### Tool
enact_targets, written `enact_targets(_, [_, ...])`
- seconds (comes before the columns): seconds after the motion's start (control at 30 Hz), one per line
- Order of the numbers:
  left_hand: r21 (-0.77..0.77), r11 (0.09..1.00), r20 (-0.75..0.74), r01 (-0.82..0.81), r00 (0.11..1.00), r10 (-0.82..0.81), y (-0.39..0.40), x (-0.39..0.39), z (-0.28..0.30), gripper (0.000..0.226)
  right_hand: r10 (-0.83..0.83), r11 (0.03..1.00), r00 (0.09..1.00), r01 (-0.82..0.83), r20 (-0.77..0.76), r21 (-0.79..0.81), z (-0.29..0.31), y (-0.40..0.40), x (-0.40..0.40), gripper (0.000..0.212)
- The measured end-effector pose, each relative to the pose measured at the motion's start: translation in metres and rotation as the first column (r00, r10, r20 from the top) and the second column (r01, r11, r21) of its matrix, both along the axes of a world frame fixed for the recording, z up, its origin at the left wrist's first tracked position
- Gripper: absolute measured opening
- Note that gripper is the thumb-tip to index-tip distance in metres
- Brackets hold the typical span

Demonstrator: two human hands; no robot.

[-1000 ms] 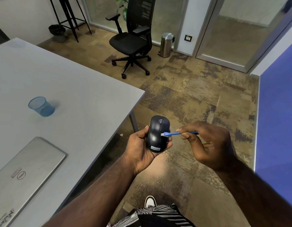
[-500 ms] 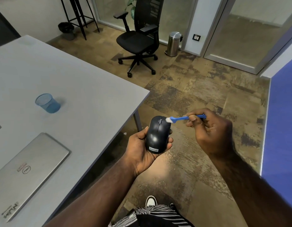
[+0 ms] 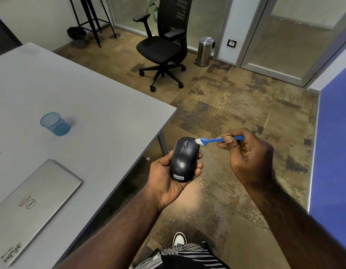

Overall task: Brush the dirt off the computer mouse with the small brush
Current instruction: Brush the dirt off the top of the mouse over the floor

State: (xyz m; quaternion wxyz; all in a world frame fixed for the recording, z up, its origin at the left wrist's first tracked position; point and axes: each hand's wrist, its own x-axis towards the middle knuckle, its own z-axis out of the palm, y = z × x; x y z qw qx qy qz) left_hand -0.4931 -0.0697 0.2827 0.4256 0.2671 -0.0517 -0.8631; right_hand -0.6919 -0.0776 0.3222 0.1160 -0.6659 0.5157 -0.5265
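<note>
Since the grey table [image 3: 102, 105] ends at a corner just left of the hands, with only bare carpet under them, there is free room to sweep rightward. The left hand [image 3: 166, 181] cups the black computer mouse [image 3: 184, 159] in mid-air, fingers curled round its flanks: likely light, rigid and smooth, so gripping the sides suits it. The right hand [image 3: 247, 152] pinches the small brush [image 3: 220, 140] by its thin handle, bristles seemingly touching the mouse's front right edge.

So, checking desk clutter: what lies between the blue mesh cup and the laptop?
Only bare grey table, per the head view, between the cup and laptop.
</note>
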Motion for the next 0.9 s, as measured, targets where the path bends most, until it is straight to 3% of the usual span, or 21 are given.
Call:
enact_targets(0.17, [0.072, 0.997, 0.014, -0.029, 1.000, 0.028, 0.000, 0.003, -0.005, 0.053, 0.170, 0.985, 0.985, -0.170, -0.014, -0.004, 0.000, 0.012, 0.006, 0.010])
enact_targets(0.37, [0.041, 0.999, -0.015, -0.010, 1.000, 0.010, 0.001, 0.001, -0.002, 0.054, -0.003, 1.000, 1.000, 0.003, 0.029, 0.011, -0.003, 0.001, 0.001, 0.012])
enact_targets(0.6, [0.105, 0.993, 0.000, -0.045, 0.999, 0.045, 0.000, 0.002, -0.003, 0.052, 0.190, 0.982, 0.982, -0.190, 0.014, 0.016, -0.001, 0.020, 0.008, 0.010])
enact_targets(0.77, [0.080, 0.997, -0.007, -0.021, 1.000, 0.022, 0.001, -0.001, -0.001, 0.056, 0.062, 0.998, 0.996, -0.063, 0.060, 0.015, 0.000, 0.015, 0.008, 0.011])
enact_targets(0.9, [0.100, 0.994, 0.041, -0.055, 0.998, 0.051, 0.000, -0.003, 0.000, 0.054, 0.242, 0.970, 0.970, -0.241, -0.030, 0.015, 0.004, 0.027, 0.017, 0.013])
